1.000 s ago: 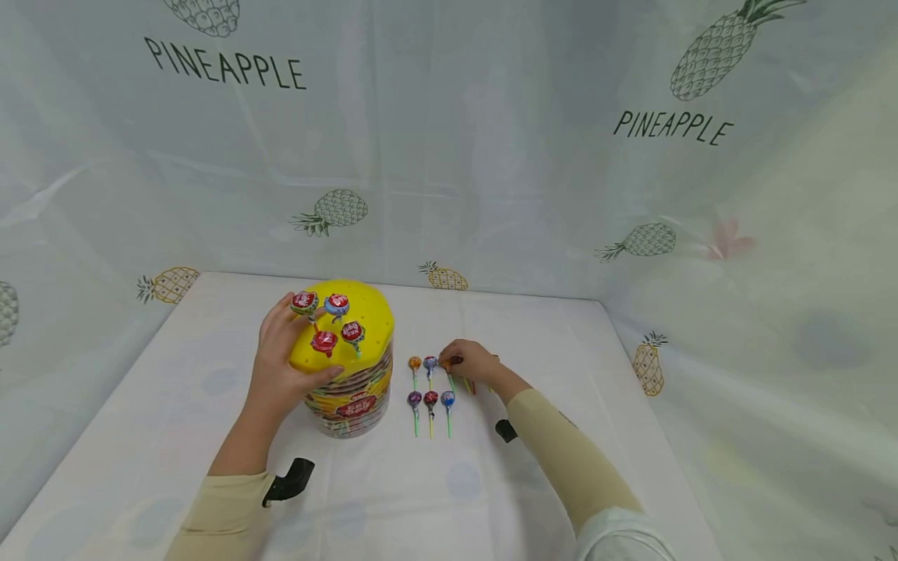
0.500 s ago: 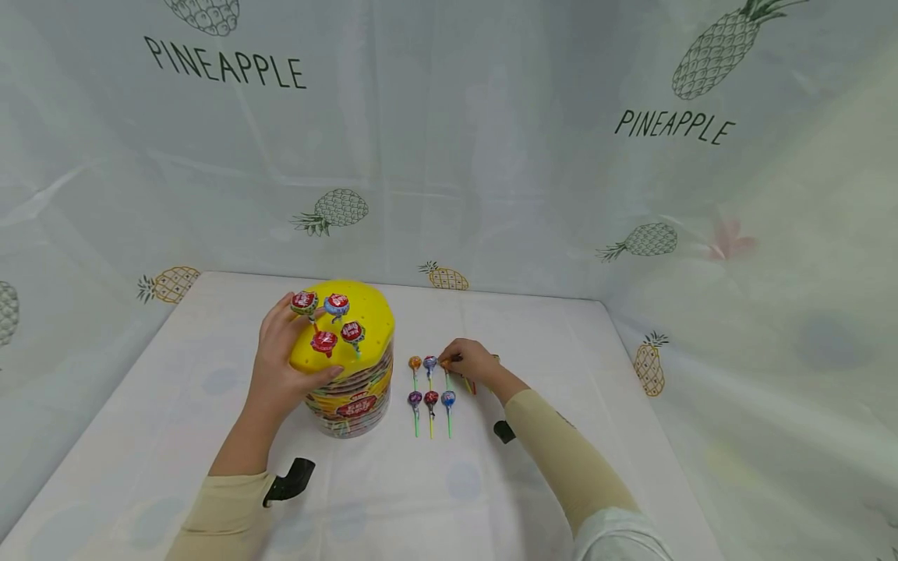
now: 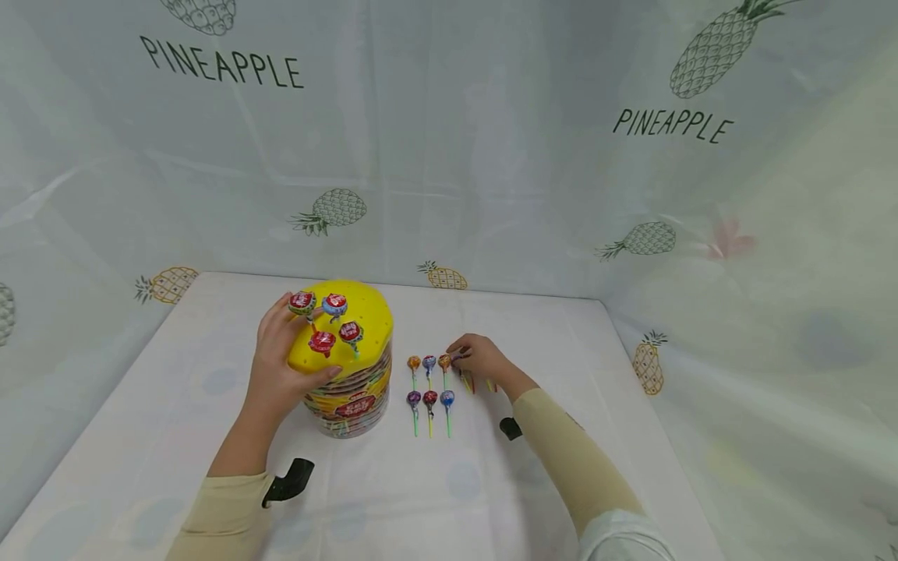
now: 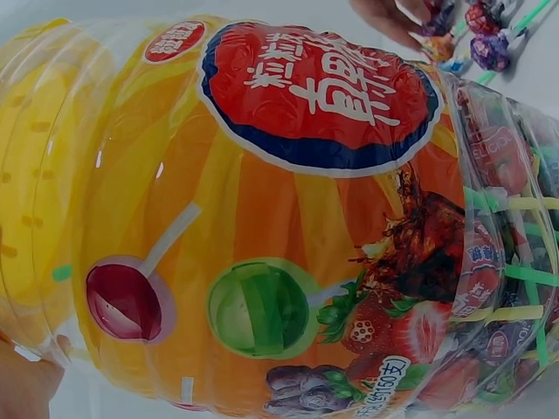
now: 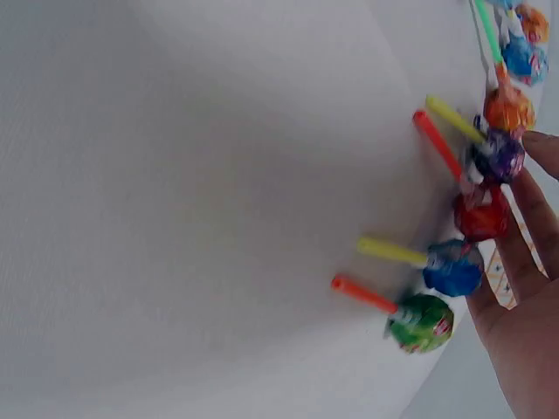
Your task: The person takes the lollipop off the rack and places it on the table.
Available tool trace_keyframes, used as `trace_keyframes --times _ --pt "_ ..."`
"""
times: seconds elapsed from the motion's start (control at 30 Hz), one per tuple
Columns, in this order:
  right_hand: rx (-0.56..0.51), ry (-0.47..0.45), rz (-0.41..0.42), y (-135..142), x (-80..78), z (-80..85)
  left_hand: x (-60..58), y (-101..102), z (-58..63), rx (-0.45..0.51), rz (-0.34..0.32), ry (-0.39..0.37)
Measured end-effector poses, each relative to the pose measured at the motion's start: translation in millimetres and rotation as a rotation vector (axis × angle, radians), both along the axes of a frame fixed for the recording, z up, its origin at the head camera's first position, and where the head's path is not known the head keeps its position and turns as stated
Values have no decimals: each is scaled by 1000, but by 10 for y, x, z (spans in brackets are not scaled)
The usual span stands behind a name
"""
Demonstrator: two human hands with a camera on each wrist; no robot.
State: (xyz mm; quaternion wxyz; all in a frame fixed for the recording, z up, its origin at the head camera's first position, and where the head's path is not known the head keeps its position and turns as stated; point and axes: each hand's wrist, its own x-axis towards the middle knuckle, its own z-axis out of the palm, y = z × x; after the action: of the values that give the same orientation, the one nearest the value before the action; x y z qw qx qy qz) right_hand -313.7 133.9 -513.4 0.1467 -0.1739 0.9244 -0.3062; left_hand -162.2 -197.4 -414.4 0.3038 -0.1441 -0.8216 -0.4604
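My left hand [image 3: 279, 362] grips the yellow lid [image 3: 368, 308] of a large clear candy jar [image 3: 355, 401], thumb on the near side and fingers on the far side. Several wrapped lollipops [image 3: 322, 343] stand on the lid. In the left wrist view the jar's printed label [image 4: 262, 218] fills the frame, with more lollipops visible through the plastic. My right hand [image 3: 482, 360] is at the table, thumb and fingertips at a purple lollipop [image 5: 498, 157] that they seem to pinch. Right beside it lie an orange lollipop [image 5: 509, 109] and a red lollipop [image 5: 480, 214].
Two short rows of lollipops [image 3: 430, 399] lie right of the jar on the white table [image 3: 393, 499]. A blue lollipop [image 5: 454, 268] and a green lollipop [image 5: 421, 323] lie near my right hand. A pineapple-print sheet [image 3: 449, 156] hangs behind.
My right hand has let go of the orange lollipop at the end of the far row and shifted slightly right to the purple one. My left hand stays on the lid.
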Motion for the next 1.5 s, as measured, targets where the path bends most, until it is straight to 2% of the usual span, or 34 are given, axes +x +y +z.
trace_keyframes --times 0.37,0.87,1.5 --pt "36 -38 -25 66 -21 -30 26 19 22 9 5 -13" --pt "32 -8 -57 56 -18 -79 16 13 17 3 7 -17" --pt "32 47 -66 31 23 -40 22 31 19 16 8 -8"
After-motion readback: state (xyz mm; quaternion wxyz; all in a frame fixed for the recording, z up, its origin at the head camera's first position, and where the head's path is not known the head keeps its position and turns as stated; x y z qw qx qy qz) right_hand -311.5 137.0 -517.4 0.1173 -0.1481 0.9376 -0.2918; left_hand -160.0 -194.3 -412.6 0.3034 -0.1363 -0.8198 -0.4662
